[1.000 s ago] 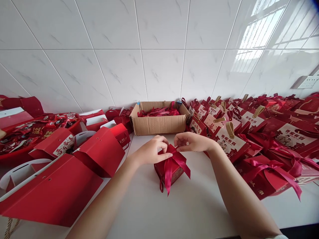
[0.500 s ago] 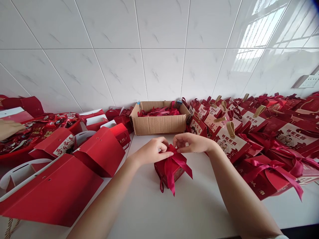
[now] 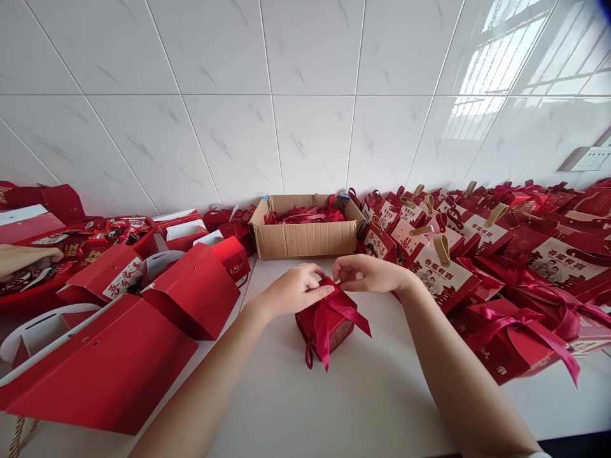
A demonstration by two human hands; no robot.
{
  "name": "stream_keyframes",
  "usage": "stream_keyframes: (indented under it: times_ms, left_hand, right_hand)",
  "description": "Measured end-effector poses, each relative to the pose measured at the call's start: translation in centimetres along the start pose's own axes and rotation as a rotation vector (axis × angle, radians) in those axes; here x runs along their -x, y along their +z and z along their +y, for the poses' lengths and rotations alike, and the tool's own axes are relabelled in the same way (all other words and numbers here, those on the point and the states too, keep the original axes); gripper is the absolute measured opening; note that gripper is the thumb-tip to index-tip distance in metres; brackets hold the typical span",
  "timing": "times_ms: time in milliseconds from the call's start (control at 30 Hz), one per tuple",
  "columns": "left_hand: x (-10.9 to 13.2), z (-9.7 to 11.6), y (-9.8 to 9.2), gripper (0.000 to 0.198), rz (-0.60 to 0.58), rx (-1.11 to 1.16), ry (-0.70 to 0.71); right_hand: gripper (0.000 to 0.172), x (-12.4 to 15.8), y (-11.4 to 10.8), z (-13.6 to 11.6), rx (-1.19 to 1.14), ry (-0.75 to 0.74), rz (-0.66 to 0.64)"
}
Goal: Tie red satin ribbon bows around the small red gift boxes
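Note:
A small red gift box (image 3: 337, 332) stands on the white tabletop in front of me, with a twisted cord loop hanging at its left side. Over its top lies a dark red satin ribbon (image 3: 323, 331), its two tails spreading toward me and to the right. My left hand (image 3: 305, 287) has thumb and fingers closed on the ribbon at the top of the box. Opposite it, my right hand (image 3: 356, 273) is closed with curled fingers at the ribbon's knot. The knot itself is partly covered by my fingers.
Behind the gift box stands an open cardboard box (image 3: 308, 240) of red ribbons. Open red boxes (image 3: 191, 292) and a red basin (image 3: 143, 245) of wrapped sweets are at left, with another person's hand (image 3: 28, 259) in it. Closed gift boxes (image 3: 439, 273) crowd the right.
The ribbon tails have shifted slightly, while both my hands stay nearly in place. At left, the other person's hand has reached further right over the sweets.

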State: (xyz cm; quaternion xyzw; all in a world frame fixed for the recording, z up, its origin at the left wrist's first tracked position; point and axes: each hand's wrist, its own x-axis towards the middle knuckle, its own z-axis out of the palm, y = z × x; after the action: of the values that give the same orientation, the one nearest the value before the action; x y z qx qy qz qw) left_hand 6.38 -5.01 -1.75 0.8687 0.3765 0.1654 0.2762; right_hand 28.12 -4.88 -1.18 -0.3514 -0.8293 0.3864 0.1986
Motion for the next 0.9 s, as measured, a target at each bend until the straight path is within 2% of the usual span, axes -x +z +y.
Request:
stream_keyframes:
  times_ms: [200,400,633,800,900]
  left_hand:
    - [-0.2,-0.2,0.2,0.055,-0.019,-0.012,0.005]
    - [-0.1,-0.3,0.0,0.055,-0.051,-0.026,0.02]
    - [0.1,-0.1,-0.4,0.053,-0.097,-0.044,-0.008]
    - [0.2,0.2,-0.7,0.044,-0.103,0.087,-0.021]
    - [0.2,0.3,-0.8,0.047,-0.086,0.154,-0.04]
  right_hand:
    - [0.012,-0.1,0.1,0.2,-0.021,0.011,-0.062]
    - [0.01,0.0,0.0,0.3,-0.021,-0.013,0.025]
    - [0.01,-0.1,-0.1,0.4,-0.045,-0.017,0.038]
    - [0.015,0.3,-0.3,0.2,-0.021,0.031,0.014]
    - [0.014,0.7,-0.5,0.1,0.042,0.049,-0.007]
